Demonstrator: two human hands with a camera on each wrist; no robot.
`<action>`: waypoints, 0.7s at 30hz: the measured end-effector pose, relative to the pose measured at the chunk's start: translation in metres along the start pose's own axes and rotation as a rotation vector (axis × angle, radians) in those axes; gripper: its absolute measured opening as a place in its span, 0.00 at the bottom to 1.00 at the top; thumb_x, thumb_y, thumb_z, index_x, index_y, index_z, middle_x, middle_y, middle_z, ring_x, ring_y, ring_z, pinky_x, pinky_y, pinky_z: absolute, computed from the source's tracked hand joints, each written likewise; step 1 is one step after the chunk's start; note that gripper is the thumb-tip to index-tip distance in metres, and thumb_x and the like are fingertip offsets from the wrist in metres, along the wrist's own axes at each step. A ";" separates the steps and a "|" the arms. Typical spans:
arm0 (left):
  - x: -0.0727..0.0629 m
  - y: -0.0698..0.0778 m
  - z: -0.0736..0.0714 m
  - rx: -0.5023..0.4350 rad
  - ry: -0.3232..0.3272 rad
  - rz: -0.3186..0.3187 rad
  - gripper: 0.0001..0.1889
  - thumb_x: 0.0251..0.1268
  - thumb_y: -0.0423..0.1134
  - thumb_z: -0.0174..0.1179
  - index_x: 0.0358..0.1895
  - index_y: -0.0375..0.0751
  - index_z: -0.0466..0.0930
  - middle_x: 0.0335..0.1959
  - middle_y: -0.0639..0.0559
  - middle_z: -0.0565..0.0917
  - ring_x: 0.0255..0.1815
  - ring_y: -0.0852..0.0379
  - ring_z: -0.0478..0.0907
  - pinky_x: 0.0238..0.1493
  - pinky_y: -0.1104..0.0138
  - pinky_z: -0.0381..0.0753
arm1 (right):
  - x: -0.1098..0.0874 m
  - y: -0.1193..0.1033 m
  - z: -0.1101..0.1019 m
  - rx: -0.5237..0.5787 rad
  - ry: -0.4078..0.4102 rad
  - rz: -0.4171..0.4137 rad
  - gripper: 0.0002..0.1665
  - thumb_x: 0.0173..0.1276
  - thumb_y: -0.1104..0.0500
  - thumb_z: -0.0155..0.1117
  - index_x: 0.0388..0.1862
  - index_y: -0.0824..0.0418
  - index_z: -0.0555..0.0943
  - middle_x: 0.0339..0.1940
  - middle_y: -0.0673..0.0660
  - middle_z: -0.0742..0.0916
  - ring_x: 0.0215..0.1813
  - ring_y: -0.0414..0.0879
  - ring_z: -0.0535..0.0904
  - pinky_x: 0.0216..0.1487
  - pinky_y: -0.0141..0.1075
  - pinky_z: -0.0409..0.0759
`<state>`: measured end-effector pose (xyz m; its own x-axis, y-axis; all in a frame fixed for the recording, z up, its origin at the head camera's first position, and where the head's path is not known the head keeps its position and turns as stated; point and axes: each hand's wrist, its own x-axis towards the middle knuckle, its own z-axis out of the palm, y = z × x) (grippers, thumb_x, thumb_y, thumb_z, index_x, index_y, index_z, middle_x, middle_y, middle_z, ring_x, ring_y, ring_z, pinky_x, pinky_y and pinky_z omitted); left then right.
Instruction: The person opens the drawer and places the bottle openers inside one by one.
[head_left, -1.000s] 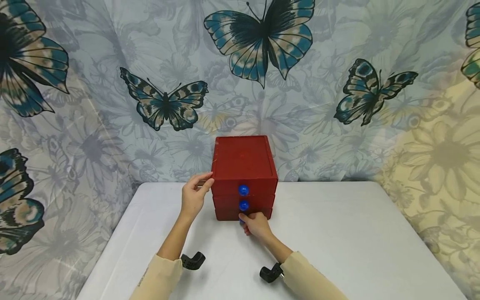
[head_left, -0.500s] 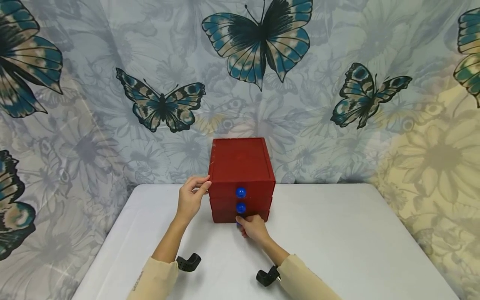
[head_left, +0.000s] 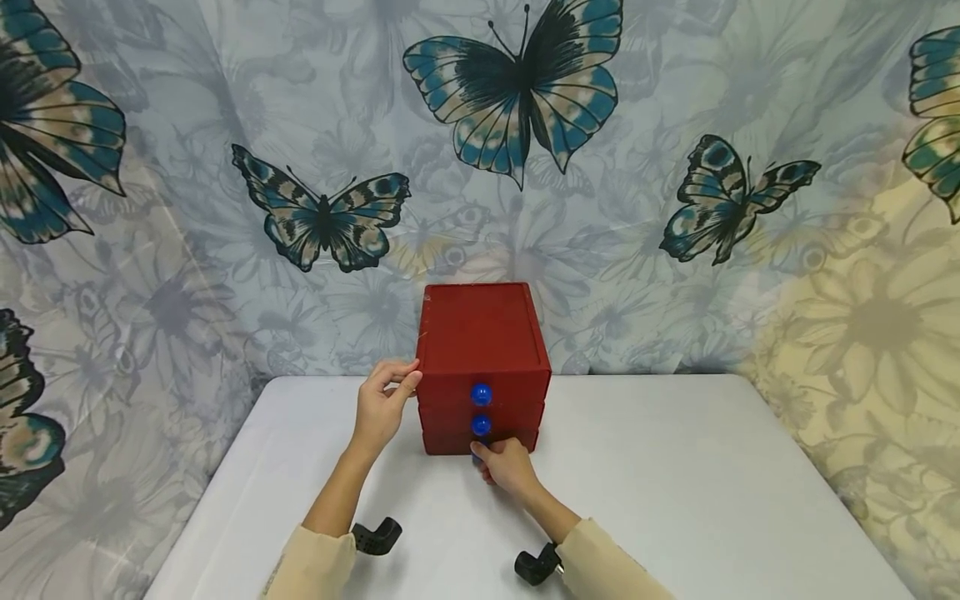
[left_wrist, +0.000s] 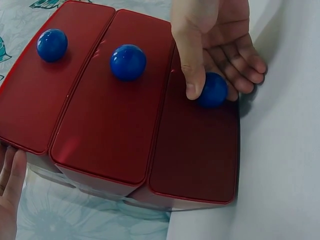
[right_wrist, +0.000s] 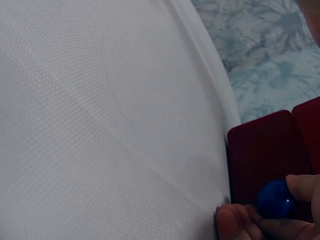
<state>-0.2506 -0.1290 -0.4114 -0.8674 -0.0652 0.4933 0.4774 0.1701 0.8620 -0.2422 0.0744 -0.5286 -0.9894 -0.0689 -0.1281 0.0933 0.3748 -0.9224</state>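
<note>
A red drawer cabinet [head_left: 480,329] stands on the white table with three stacked drawer fronts, each bearing a round blue knob. My right hand [head_left: 512,465] pinches the bottom knob [left_wrist: 214,90] between thumb and fingers; the right wrist view shows this same blue knob [right_wrist: 275,199] from close by. The bottom drawer [left_wrist: 200,150] looks flush with the others. At the cabinet's left side, my left hand [head_left: 381,408] touches the upper edge with its fingertips, fingers fairly straight. The middle knob [head_left: 481,426] and top knob [head_left: 482,394] are untouched.
The white table [head_left: 660,492] extends on both sides of the cabinet. Behind it hangs a floral cloth [head_left: 570,275] printed with butterflies. A black wrist camera mount [head_left: 377,536] sits by the left sleeve, another black mount [head_left: 537,565] by the right.
The head view has shifted slightly, so everything sits a little lower and to the left. Both hands keep their places on the cabinet, and no drawer has visibly moved.
</note>
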 end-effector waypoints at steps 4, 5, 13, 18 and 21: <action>0.003 0.002 0.002 -0.013 0.024 0.026 0.10 0.63 0.26 0.62 0.44 0.22 0.82 0.44 0.31 0.80 0.33 0.70 0.77 0.35 0.62 0.87 | 0.006 -0.002 -0.004 0.004 -0.010 0.007 0.25 0.70 0.51 0.62 0.22 0.70 0.83 0.13 0.51 0.80 0.17 0.38 0.74 0.22 0.29 0.77; 0.004 0.003 0.003 -0.018 0.027 0.027 0.09 0.63 0.26 0.62 0.43 0.21 0.82 0.44 0.31 0.80 0.33 0.69 0.77 0.35 0.65 0.87 | 0.007 -0.002 -0.004 0.001 -0.010 0.008 0.24 0.70 0.51 0.62 0.22 0.70 0.83 0.13 0.51 0.80 0.16 0.38 0.74 0.22 0.29 0.77; 0.006 0.000 0.003 -0.019 0.032 -0.008 0.09 0.63 0.27 0.62 0.42 0.23 0.82 0.46 0.33 0.81 0.32 0.69 0.78 0.34 0.63 0.86 | 0.009 -0.001 -0.004 0.002 -0.015 0.010 0.24 0.70 0.51 0.62 0.23 0.70 0.83 0.13 0.50 0.80 0.16 0.38 0.74 0.22 0.29 0.77; 0.003 -0.001 0.004 -0.020 0.033 -0.027 0.09 0.64 0.28 0.62 0.44 0.23 0.82 0.45 0.33 0.81 0.32 0.70 0.78 0.33 0.60 0.86 | 0.007 0.002 -0.004 0.011 -0.027 0.021 0.24 0.70 0.50 0.62 0.24 0.70 0.83 0.13 0.50 0.80 0.16 0.38 0.74 0.22 0.30 0.78; 0.003 0.000 0.004 -0.017 0.035 -0.037 0.10 0.64 0.28 0.62 0.46 0.24 0.82 0.43 0.35 0.81 0.32 0.70 0.77 0.33 0.60 0.86 | 0.008 0.002 -0.005 0.024 -0.029 0.026 0.25 0.70 0.50 0.62 0.23 0.70 0.82 0.13 0.50 0.79 0.17 0.38 0.74 0.23 0.30 0.78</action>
<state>-0.2535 -0.1253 -0.4103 -0.8791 -0.1052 0.4649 0.4481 0.1501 0.8813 -0.2500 0.0792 -0.5301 -0.9829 -0.0861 -0.1626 0.1224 0.3542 -0.9271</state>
